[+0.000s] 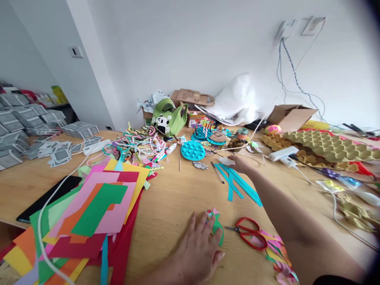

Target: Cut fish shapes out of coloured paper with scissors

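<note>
My left hand [197, 247] lies palm down on the table, fingers spread. Under and beside its fingertips is a green paper cutout [219, 225] with small colourful bits at its upper end. My right hand [239, 165] reaches far forward, its fingers at a small white piece [227, 161]; they are too small and turned away to show whether they grip it. Just below that hand lie blue paper strips [234, 180] and a pen [218, 173]. Red-handled scissors [249, 233] rest to the right of my left hand, blades pointing toward it.
Coloured paper sheets [118, 221] are stacked at left over a black tablet-like slab [50, 198]. Behind are pipe cleaners [133, 144], a blue bumpy disc [192, 151] and a green panda bag [169, 118]. Egg trays [329, 144], a white cable [335, 206] and paper scraps [279, 253] lie at right.
</note>
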Demonstrator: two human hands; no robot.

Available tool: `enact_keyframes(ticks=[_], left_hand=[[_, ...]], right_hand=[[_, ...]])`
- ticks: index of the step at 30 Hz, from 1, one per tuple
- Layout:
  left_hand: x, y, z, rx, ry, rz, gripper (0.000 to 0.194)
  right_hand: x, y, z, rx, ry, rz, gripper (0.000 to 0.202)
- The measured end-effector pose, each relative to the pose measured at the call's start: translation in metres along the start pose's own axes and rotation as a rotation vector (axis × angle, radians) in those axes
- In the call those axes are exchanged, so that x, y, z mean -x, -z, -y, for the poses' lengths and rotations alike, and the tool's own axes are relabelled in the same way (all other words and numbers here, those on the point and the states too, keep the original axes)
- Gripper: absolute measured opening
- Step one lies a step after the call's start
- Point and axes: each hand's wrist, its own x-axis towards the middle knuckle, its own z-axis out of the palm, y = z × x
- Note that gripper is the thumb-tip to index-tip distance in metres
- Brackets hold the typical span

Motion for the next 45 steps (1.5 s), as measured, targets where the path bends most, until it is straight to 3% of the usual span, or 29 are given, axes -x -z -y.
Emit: enact_keyframes(ticks=[5, 8, 12, 15, 17, 20, 25, 29, 33, 38, 44, 45], left_hand=[[-0.003, 0.001, 0.001, 0.026, 0.034, 0.017, 0.055], [-0.005, 0.006, 0.002, 0.06, 0.018, 0.032, 0.05], [-0.006, 0.009, 0.003, 0.09, -0.027, 0.031, 0.042], [-0.006, 0.009, 0.004, 0.093, -0.048, 0.025, 0.04], [-0.005, 0.009, 0.005, 0.093, -0.038, -0.008, 0.036], [-0.005, 0.011, 0.008, 0.093, -0.019, -0.063, 0.026], [-0.005, 0.014, 0.017, 0.112, 0.056, -0.163, 0.015], [-0.004, 0.016, 0.021, 0.126, 0.085, -0.2, 0.024], [-0.004, 0.02, 0.02, 0.119, 0.061, -0.125, 0.042], [-0.003, 0.024, 0.02, 0.107, -0.031, 0.002, 0.048], [-0.003, 0.024, 0.016, 0.089, -0.032, -0.036, 0.027], [-0.003, 0.024, 0.016, 0.078, -0.013, -0.05, 0.024]], right_hand=[[0.009, 0.012, 0.01, 0.02, -0.011, 0.107, 0.05], [0.033, 0.024, 0.018, 0.014, 0.023, 0.113, 0.058], [0.103, 0.039, 0.031, -0.045, 0.168, 0.163, 0.051], [0.161, 0.048, 0.037, -0.103, 0.426, 0.264, 0.035], [0.183, 0.053, 0.04, -0.075, 0.433, 0.29, 0.028], [0.18, 0.053, 0.047, 0.03, 0.191, 0.297, 0.023], [0.124, 0.024, 0.075, 0.12, -0.05, 0.249, 0.03], [0.091, -0.007, 0.095, 0.13, -0.211, 0.226, 0.034], [0.082, -0.013, 0.098, 0.067, -0.314, 0.218, 0.032], [0.109, 0.014, 0.085, -0.093, -0.33, 0.142, 0.023], [0.193, 0.039, 0.08, -0.404, -0.245, 0.049, 0.027], [0.205, 0.038, 0.082, -0.611, -0.224, -0.025, 0.026]])
